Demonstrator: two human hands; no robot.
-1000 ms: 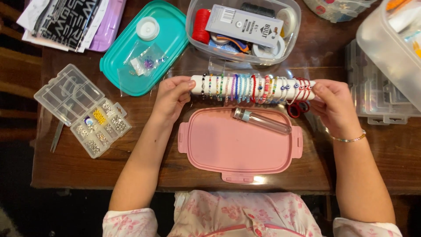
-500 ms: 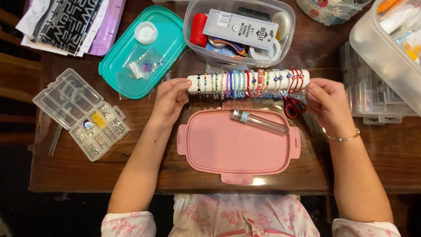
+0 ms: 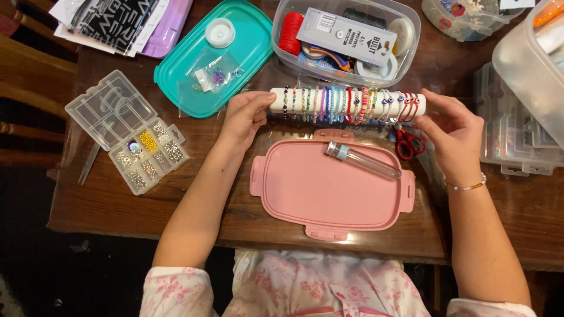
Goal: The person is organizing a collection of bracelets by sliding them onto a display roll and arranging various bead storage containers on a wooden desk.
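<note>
Both hands, left hand point(image 3: 244, 114) and right hand point(image 3: 449, 132), clamped the bracelet roll point(image 3: 346, 103) by its ends (long axis spanning between them).

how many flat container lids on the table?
2: a teal lid at upper left of centre, a pink lid below the bracelet roll. Others may hide beyond the frame.

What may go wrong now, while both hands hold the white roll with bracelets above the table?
1. The left hand and right hand grip only the ends of the white roll; if it tilts, bracelets near an end might slide off.
2. The clear tube lies loose on the pink lid just below; a lowered roll could knock it away.
3. The open bead organiser sits near the left forearm and could be bumped.
</note>
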